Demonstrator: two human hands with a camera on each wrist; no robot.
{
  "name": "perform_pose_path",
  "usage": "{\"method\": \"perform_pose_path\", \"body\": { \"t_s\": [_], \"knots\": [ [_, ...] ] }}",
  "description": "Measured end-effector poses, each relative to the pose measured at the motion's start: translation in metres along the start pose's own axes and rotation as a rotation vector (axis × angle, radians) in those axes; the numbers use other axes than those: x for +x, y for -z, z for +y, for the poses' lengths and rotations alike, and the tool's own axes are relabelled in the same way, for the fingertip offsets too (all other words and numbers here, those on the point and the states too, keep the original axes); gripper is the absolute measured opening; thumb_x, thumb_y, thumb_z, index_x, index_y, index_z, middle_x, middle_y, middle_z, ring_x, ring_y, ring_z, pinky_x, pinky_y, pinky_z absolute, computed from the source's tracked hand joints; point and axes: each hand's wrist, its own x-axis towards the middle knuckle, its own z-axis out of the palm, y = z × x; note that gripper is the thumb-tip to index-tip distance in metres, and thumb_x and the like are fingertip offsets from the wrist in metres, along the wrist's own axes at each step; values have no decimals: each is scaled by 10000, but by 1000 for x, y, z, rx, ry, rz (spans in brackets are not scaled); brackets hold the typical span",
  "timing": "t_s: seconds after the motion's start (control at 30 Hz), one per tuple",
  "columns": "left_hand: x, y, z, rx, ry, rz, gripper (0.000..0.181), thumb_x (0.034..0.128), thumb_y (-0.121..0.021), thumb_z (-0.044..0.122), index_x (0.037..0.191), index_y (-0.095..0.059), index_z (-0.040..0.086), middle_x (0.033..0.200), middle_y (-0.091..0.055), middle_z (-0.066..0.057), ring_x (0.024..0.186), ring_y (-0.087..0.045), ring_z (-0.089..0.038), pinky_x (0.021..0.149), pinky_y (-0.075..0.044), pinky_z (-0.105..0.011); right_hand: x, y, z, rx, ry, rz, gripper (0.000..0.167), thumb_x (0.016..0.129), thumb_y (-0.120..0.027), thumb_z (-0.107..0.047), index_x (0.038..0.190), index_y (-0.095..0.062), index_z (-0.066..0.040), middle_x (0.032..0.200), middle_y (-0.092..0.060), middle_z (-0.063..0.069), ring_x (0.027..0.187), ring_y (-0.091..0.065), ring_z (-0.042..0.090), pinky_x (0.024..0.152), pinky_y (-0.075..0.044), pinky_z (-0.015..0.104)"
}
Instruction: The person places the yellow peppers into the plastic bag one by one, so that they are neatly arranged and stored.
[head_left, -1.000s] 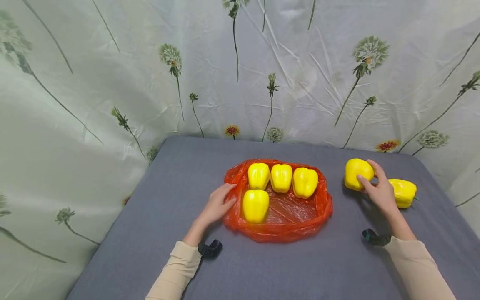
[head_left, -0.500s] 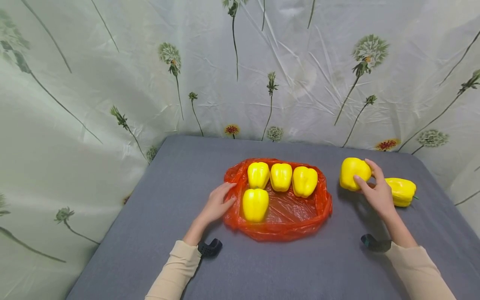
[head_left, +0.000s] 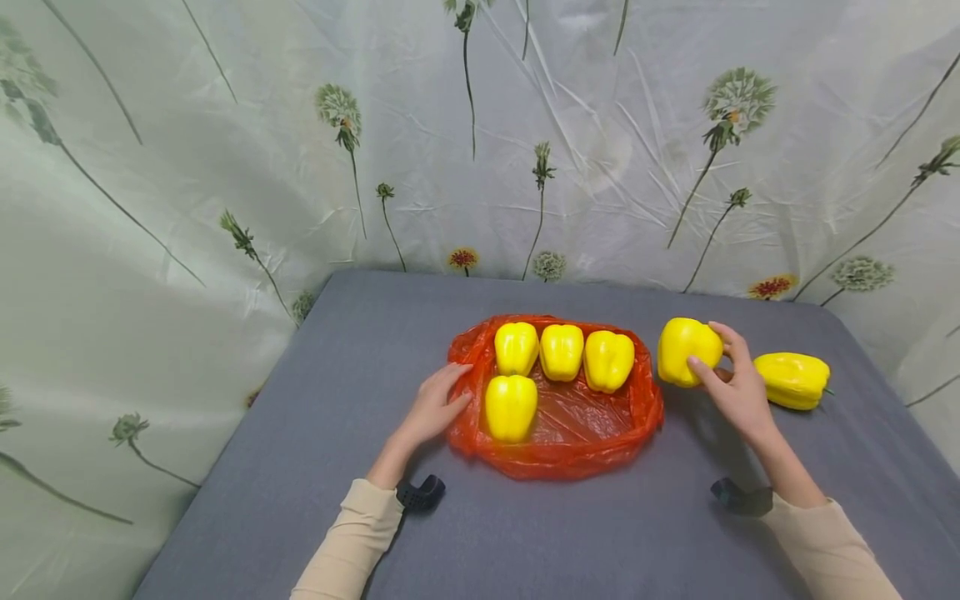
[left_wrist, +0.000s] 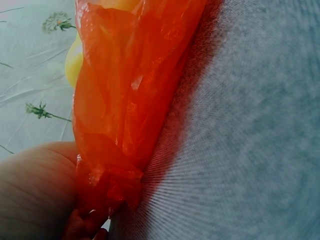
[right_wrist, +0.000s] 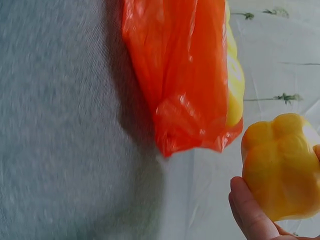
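Observation:
My right hand (head_left: 738,396) grips a yellow bell pepper (head_left: 686,352) just right of the red plastic bag (head_left: 577,462). In the right wrist view this bell pepper (right_wrist: 282,170) is raised off the table, thumb and fingers around its sides. My left hand (head_left: 431,408) holds the bag's left rim; in the left wrist view the red film (left_wrist: 125,100) bunches at the hand, and its fingertips are mostly hidden. Inside the spread bag stand several yellow bell peppers, three along the back and one bell pepper (head_left: 512,410) at front left.
Another yellow bell pepper (head_left: 793,379) lies on its side at the right, beyond my right hand, its green stem pointing right. A grey cloth (head_left: 570,542) covers the table. Behind hangs a pale curtain (head_left: 420,125) with dandelion prints.
My right hand has carried its bell pepper leftward, close to the bag's right rim, and away from the bell pepper lying on its side. The left hand stays at the bag's rim.

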Motion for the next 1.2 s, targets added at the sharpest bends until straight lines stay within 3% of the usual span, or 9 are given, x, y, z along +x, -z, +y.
{"method": "perform_pose_path", "body": {
  "t_s": [0.3, 0.8, 0.9, 1.03, 1.1, 1.2],
  "knots": [
    [0, 1, 1, -3, 11, -5, 478, 904, -563, 193, 1358, -474, 71, 1430, -465, -157, 1376, -350, -362, 1130, -224, -587, -5, -8, -8, 44, 2, -33, 617, 942, -536, -158, 1456, -198, -108, 1270, -347, 282, 697, -543, -140, 602, -518, 97],
    [-1, 2, 1, -11, -6, 6, 483, 898, -573, 191, 1353, -478, 57, 1426, -465, -169, 1372, -354, -367, 1131, -228, -584, -17, -24, -25, 1, -25, -125, 623, 939, -552, -219, 1456, -211, -144, 1300, -378, 286, 761, -565, -88, 666, -521, 118],
    [0, 2, 1, -12, -5, 4, 484, 900, -571, 196, 1354, -477, 58, 1428, -465, -166, 1375, -350, -366, 1131, -227, -585, -19, -27, -27, -17, -14, -139, 623, 936, -557, -214, 1455, -218, -153, 1298, -393, 270, 813, -604, -1, 681, -501, 94],
    [0, 1, 1, -4, -3, 0, 484, 902, -568, 202, 1356, -475, 62, 1428, -467, -160, 1376, -352, -362, 1128, -232, -586, -21, -32, -29, -37, 5, -157, 626, 935, -559, -203, 1458, -220, -154, 1303, -396, 255, 924, -640, 243, 712, -479, 76],
    [0, 1, 1, -4, 2, -2, 483, 903, -566, 202, 1357, -475, 66, 1429, -466, -157, 1377, -350, -359, 1129, -230, -585, -22, -34, -30, -35, 9, -175, 637, 932, -563, -199, 1463, -213, -159, 1317, -385, 254, 978, -628, 364, 739, -523, 129],
    [-1, 1, 1, -10, 15, -6, 481, 903, -565, 201, 1357, -476, 71, 1434, -462, -155, 1383, -341, -356, 1134, -219, -585, -24, -39, -32, -31, 26, -198, 664, 917, -587, -173, 1464, -211, -158, 1327, -375, 251, 1038, -597, 448, 789, -579, 303]
  ]
}}
